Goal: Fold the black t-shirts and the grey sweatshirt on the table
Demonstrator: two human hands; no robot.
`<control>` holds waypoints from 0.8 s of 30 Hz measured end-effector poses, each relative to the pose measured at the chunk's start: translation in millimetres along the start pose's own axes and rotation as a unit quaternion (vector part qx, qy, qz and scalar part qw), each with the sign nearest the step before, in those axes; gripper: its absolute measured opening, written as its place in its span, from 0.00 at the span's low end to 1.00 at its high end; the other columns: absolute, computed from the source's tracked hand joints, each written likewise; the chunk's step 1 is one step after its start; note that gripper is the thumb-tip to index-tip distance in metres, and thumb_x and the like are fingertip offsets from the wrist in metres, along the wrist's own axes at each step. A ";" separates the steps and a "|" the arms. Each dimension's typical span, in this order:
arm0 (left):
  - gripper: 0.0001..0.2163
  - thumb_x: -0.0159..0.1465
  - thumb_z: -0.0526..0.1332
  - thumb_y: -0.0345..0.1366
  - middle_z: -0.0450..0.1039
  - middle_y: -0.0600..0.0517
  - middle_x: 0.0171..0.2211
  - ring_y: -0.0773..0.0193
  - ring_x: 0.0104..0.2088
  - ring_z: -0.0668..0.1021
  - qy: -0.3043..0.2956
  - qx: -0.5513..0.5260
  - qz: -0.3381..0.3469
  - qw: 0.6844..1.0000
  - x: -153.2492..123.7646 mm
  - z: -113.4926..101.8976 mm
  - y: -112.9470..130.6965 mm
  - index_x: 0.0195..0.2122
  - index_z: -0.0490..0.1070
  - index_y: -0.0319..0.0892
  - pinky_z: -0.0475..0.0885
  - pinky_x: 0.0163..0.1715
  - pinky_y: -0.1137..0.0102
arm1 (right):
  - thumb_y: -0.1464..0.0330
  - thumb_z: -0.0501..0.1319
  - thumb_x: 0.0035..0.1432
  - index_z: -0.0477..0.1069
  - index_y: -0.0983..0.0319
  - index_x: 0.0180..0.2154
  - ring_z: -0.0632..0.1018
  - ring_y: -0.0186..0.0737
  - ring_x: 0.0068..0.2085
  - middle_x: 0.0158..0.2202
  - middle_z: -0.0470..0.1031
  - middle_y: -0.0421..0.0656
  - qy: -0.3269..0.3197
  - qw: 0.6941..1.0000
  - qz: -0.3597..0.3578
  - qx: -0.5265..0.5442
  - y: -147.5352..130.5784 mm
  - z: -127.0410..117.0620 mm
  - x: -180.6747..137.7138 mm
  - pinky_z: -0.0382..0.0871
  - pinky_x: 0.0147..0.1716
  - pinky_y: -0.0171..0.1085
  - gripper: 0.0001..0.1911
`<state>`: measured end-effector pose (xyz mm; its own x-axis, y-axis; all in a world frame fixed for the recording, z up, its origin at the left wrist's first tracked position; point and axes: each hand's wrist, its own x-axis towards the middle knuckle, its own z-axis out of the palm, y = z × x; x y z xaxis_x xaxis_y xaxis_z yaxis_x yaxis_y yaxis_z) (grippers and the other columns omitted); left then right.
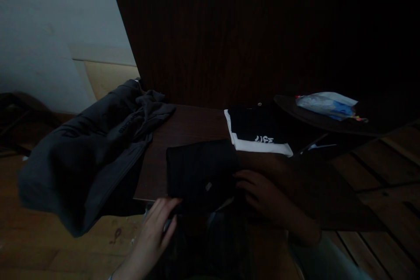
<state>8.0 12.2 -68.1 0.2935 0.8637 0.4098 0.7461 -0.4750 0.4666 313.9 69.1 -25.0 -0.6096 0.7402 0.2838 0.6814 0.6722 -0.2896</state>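
Note:
A folded black garment (200,170) lies on a small dark wooden table (187,124), near its front edge. My left hand (155,223) reaches up from below with fingers stretched out, its fingertips touching the garment's near left corner. My right hand (262,194) rests at the garment's right edge, fingers curled against the cloth. The light is dim, and I cannot see whether the right fingers pinch the fabric.
A grey hooded jacket (88,148) hangs over the table's left side. A folded black and white shirt (259,133) with lettering lies at the back right. A plastic bag (328,105) sits on a dark round surface. A dark wooden panel stands behind; plank flooring lies around.

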 end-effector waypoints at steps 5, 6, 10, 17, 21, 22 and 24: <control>0.06 0.57 0.54 0.32 0.70 0.49 0.31 0.61 0.33 0.75 0.045 -0.030 -0.035 0.998 13.5 4.6 -1.0 0.36 0.65 0.43 0.73 0.31 0.68 | 0.80 0.51 0.51 0.71 0.59 0.35 0.68 0.43 0.51 0.48 0.68 0.46 0.055 0.996 -0.016 -0.065 18.6 0.3 49.9 0.67 0.47 0.47 0.15; 0.05 0.57 0.54 0.31 0.70 0.49 0.31 0.61 0.33 0.75 0.028 -0.041 -0.029 0.998 18.0 6.0 2.5 0.34 0.65 0.43 0.73 0.31 0.68 | 0.80 0.51 0.52 0.71 0.59 0.35 0.68 0.43 0.51 0.48 0.68 0.46 0.069 0.995 -0.015 -0.070 23.7 0.9 59.1 0.67 0.46 0.47 0.15; 0.11 0.58 0.54 0.30 0.71 0.48 0.39 0.61 0.40 0.74 -0.064 -0.085 0.024 0.994 35.1 10.4 23.1 0.43 0.64 0.44 0.72 0.39 0.67 | 0.80 0.49 0.52 0.70 0.60 0.32 0.70 0.41 0.47 0.44 0.69 0.46 0.109 0.992 -0.021 -0.058 42.1 3.4 89.8 0.69 0.44 0.44 0.14; 0.14 0.61 0.50 0.31 0.69 0.47 0.42 0.62 0.42 0.73 0.128 -0.045 -0.056 0.989 25.6 -1.0 -2.6 0.49 0.58 0.45 0.71 0.41 0.66 | 0.80 0.49 0.52 0.69 0.61 0.31 0.70 0.41 0.47 0.45 0.68 0.46 0.169 0.985 0.020 -0.007 70.8 23.2 103.1 0.67 0.46 0.44 0.14; 0.09 0.59 0.52 0.38 0.69 0.49 0.36 0.61 0.36 0.74 0.217 0.011 -0.168 0.962 10.8 -18.8 -33.0 0.40 0.62 0.43 0.72 0.35 0.65 | 0.80 0.48 0.52 0.69 0.61 0.30 0.71 0.40 0.46 0.45 0.68 0.46 0.186 0.982 0.028 0.034 79.5 33.2 98.8 0.67 0.45 0.43 0.14; 0.10 0.59 0.53 0.40 0.69 0.49 0.33 0.61 0.34 0.74 0.200 0.021 -0.183 0.962 10.5 -22.7 -36.8 0.38 0.63 0.43 0.72 0.33 0.66 | 0.80 0.48 0.51 0.69 0.61 0.30 0.71 0.40 0.46 0.45 0.68 0.46 0.189 0.981 0.028 0.043 80.3 34.3 98.3 0.67 0.45 0.43 0.14; 0.13 0.56 0.55 0.46 0.71 0.49 0.32 0.60 0.32 0.75 0.156 0.036 -0.199 0.967 15.1 -27.8 -40.0 0.36 0.66 0.42 0.72 0.32 0.65 | 0.80 0.48 0.51 0.69 0.61 0.30 0.71 0.40 0.46 0.45 0.68 0.46 0.195 0.978 0.032 0.059 81.1 35.5 97.9 0.66 0.45 0.43 0.13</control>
<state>-34.0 39.5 -58.8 -0.2118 0.8771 0.4312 0.8054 -0.0933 0.5854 295.1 196.7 -53.1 -0.3503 0.7332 0.5829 0.6477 0.6392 -0.4147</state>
